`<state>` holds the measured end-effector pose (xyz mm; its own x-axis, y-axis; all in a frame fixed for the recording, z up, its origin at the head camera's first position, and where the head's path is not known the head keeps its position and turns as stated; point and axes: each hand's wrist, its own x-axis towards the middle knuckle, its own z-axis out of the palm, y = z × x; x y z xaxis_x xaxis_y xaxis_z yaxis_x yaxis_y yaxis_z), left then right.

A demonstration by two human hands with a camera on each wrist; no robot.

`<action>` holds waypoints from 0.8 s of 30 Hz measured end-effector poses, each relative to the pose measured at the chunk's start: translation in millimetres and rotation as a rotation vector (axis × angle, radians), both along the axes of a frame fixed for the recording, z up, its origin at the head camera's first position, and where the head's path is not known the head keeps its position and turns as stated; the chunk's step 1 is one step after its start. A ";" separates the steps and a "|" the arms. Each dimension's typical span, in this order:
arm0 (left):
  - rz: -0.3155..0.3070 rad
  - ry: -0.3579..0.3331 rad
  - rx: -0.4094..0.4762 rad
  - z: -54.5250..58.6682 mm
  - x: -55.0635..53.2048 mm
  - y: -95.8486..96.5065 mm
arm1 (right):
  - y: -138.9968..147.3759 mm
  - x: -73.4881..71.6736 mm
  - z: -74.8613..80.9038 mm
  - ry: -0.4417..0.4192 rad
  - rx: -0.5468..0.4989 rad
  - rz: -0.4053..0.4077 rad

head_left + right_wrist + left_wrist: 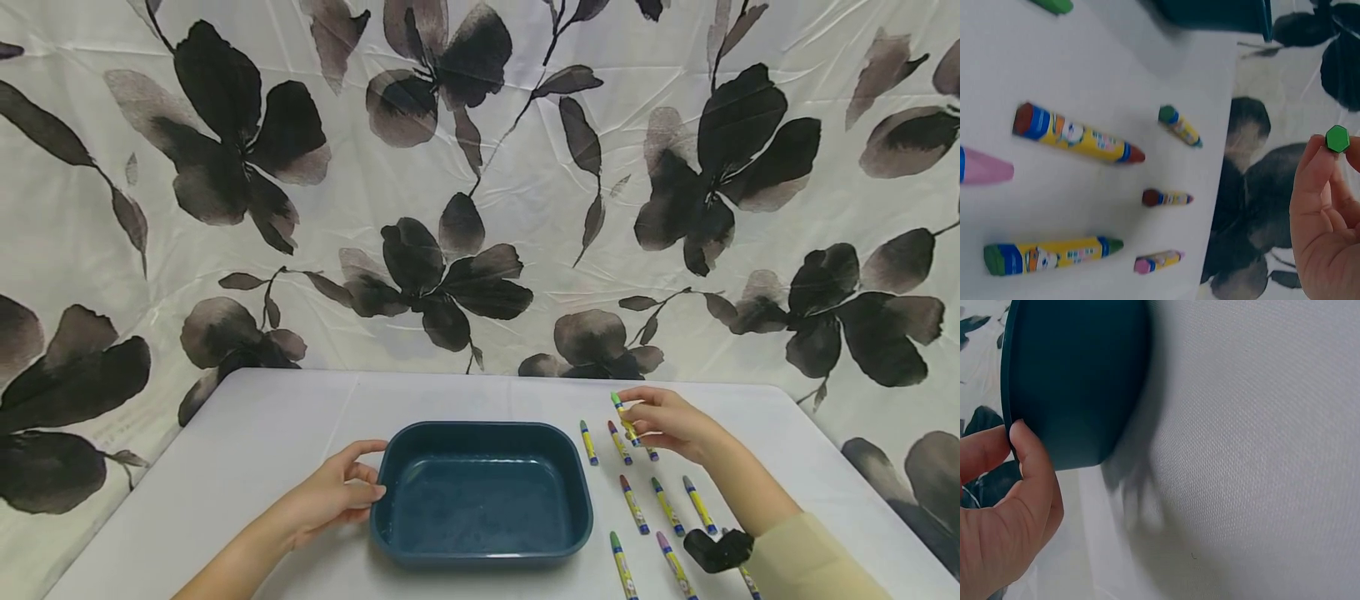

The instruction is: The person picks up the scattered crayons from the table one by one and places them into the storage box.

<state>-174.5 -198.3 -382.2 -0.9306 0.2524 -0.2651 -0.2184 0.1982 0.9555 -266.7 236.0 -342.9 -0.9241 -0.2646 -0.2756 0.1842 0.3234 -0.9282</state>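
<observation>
A deep teal rectangular dish [480,556] sits on the table; nothing lies in it. My left hand [341,490] pinches its left rim between thumb and fingers, and the left wrist view shows the thumb against the outer wall [1079,394]. Raised above the table's far right part, my right hand [678,425] pinches a light green crayon [618,406]. That crayon's flat green end [1337,139] faces the camera in the right wrist view. Below the hand is another crayon [652,455], partly hidden by it.
Several crayons in yellow wrappers lie in loose rows right of the dish, among them a red crayon [634,505], a green crayon [623,567] and a pink crayon [677,567]. A white cloth covers the table [225,467]. Behind hangs a floral curtain [480,167].
</observation>
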 end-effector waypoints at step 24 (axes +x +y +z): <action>0.029 0.005 -0.033 3.7 0.9 2.6 | -52.1 25.8 -2.5 -0.056 -0.156 0.047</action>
<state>-173.6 -195.7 -378.5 -0.9387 0.2163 -0.2685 -0.2202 0.2234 0.9495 -240.9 183.9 -345.4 -0.8942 -0.3506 -0.2785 0.2251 0.1857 -0.9565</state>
